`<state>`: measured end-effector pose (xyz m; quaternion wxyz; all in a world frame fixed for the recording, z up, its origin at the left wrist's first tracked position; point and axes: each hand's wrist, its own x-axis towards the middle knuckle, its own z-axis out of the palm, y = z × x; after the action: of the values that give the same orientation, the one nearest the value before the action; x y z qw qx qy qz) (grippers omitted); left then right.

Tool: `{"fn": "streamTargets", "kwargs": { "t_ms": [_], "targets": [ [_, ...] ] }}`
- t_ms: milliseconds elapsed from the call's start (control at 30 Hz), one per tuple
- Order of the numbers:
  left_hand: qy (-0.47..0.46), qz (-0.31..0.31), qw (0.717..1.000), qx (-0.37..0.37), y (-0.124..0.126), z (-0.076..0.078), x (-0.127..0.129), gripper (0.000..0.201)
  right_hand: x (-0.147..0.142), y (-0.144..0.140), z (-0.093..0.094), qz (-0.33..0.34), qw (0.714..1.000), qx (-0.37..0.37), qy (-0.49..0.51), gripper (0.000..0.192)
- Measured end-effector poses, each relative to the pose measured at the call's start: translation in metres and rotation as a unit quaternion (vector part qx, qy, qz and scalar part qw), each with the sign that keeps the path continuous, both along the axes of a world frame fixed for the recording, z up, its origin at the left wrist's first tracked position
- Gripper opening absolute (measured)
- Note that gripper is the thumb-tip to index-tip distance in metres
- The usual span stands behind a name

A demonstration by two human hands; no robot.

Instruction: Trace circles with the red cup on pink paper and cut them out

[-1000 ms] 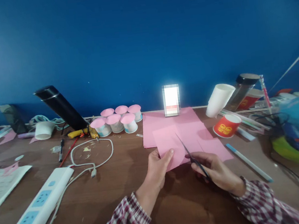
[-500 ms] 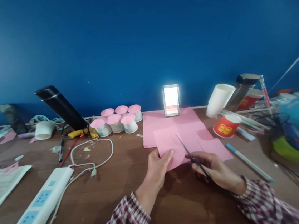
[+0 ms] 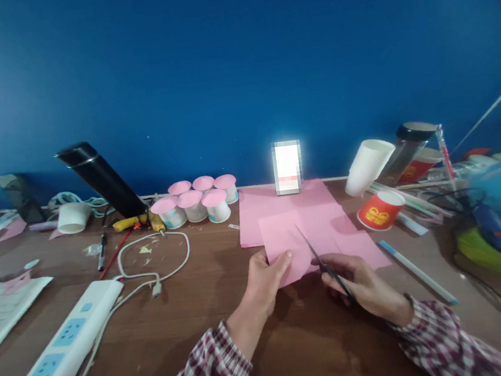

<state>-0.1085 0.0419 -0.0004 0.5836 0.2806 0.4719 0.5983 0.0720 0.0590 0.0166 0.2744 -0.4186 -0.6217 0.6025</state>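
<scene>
The left hand (image 3: pixel 261 278) is pinching the pink paper (image 3: pixel 284 247) above the table (image 3: pixel 201 314) while the right hand (image 3: pixel 361 284) is gripping scissors (image 3: pixel 319 258), which should be cutting slowly, away from the thumb.

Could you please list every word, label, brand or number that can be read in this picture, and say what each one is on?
No text can be read.
Red paper cup: yellow print, too blurred to read.
Red label on the dark-lidded jar: too blurred.
Printed sheets at far left: lines too small.
Bright card at the wall: pixelated, unreadable.
Power strip, pink paper and scissors: no lettering visible.
</scene>
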Motion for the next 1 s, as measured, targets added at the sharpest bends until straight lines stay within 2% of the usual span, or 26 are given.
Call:
{"fn": "streamTargets", "kwargs": {
  "t_ms": [633, 1000],
  "targets": [
    [-0.004, 0.016, 1.0, -0.022, -0.0011, 0.0075, 0.0008, 0.032, 0.0042, 0.0014, 0.0007, -0.006, 1.0, 0.001, -0.023, 0.048],
    [0.016, -0.005, 1.0, -0.014, 0.0004, -0.0013, -0.0026, 0.03, 0.0067, 0.0031, -0.0012, -0.002, 0.999, 0.002, -0.037, 0.047]
  ]
}}
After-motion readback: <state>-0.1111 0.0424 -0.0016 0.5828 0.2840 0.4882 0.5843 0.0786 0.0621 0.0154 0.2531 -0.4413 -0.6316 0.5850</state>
